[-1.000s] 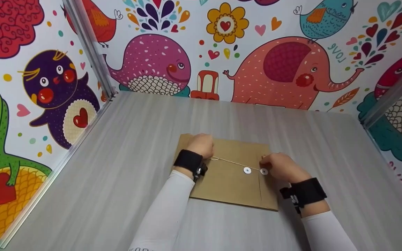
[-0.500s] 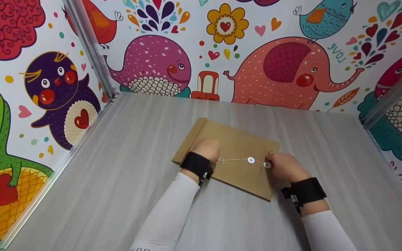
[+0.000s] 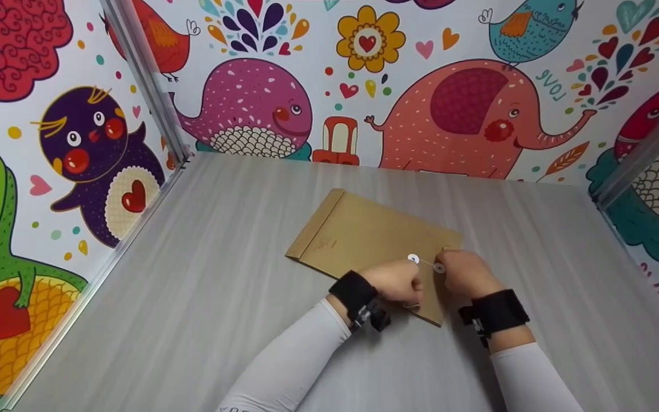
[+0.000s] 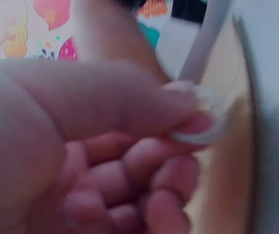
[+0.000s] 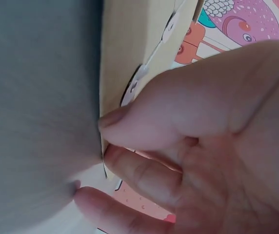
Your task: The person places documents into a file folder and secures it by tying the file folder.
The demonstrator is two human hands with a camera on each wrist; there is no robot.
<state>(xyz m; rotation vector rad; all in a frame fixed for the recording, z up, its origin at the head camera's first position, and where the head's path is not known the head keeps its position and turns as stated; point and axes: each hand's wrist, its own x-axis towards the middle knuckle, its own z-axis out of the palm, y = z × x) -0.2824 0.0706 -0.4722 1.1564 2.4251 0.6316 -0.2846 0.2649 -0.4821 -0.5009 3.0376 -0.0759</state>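
A brown string-tie envelope (image 3: 369,226) lies turned at an angle on the table. Two white paper discs, the inner disc (image 3: 413,259) and the outer disc (image 3: 439,268), sit near its right end, with thin string (image 3: 427,263) between them. My left hand (image 3: 399,281) is over the envelope's near edge, pinching the string's loose end between thumb and forefinger; the left wrist view is blurred, but a pale loop (image 4: 203,137) shows at the fingertips. With thumb and fingers, my right hand (image 3: 468,274) pinches the envelope's right edge beside the outer disc, as the right wrist view shows.
The grey wood-grain table (image 3: 221,257) extends around the envelope. Behind it rises a wall (image 3: 352,103) printed with cartoon animals, and similar panels stand at left and right, with a metal post (image 3: 146,80) in the left corner.
My left hand has swung right and toward me with the string, from the envelope's left part to its near right edge. The envelope has turned clockwise. My right hand has stayed at the right edge.
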